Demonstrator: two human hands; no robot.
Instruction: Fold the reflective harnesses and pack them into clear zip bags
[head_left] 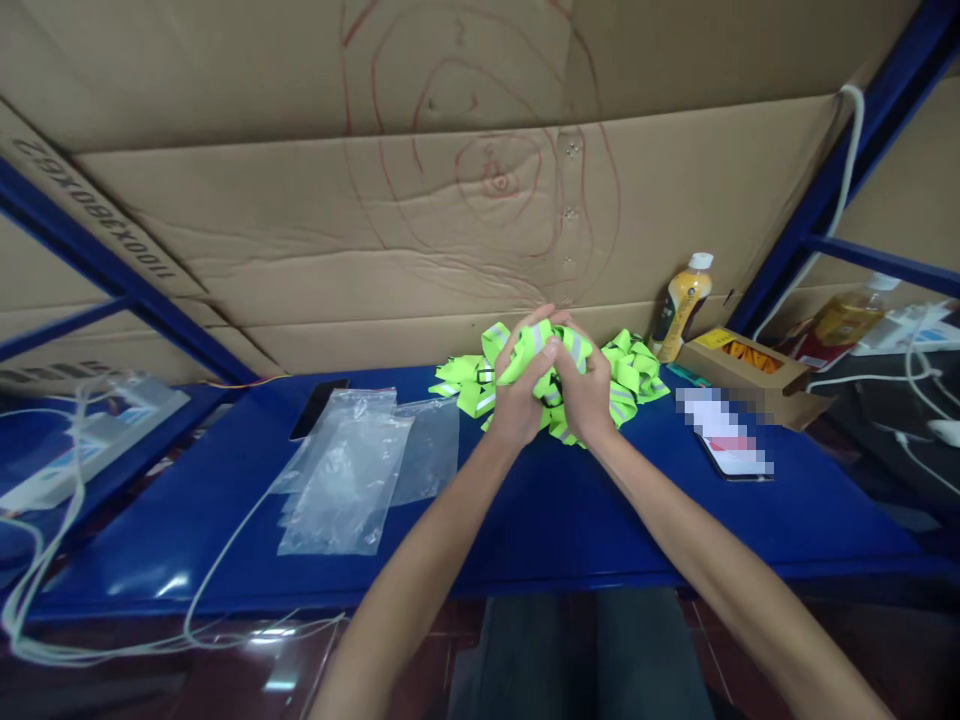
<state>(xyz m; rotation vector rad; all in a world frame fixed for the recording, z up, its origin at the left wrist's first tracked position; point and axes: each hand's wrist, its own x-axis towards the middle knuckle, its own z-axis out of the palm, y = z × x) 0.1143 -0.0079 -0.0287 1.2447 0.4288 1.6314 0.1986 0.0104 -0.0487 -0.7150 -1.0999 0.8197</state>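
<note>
Left hand [520, 402] and right hand [589, 396] clasped together round bunched yellow-green straps [531, 345]; I'd judge even thumb pressure best for keeping them compact.

At the centre of the frame, straps [534, 350] are lying on the table [540, 530], partly between the left hand [517, 405] and the right hand [590, 405]. Left of them, plastic bags [345, 490] are overlapping, with a phone-like slab [313, 412] lying behind. Towards the right, a bottle [681, 308] is standing left of a box [750, 378], and a phone [721, 435] is lying before it. Across the top, a cardboard panel [300, 220] is spanning behind the table; a power strip [101, 445] is resting at far left.
</note>
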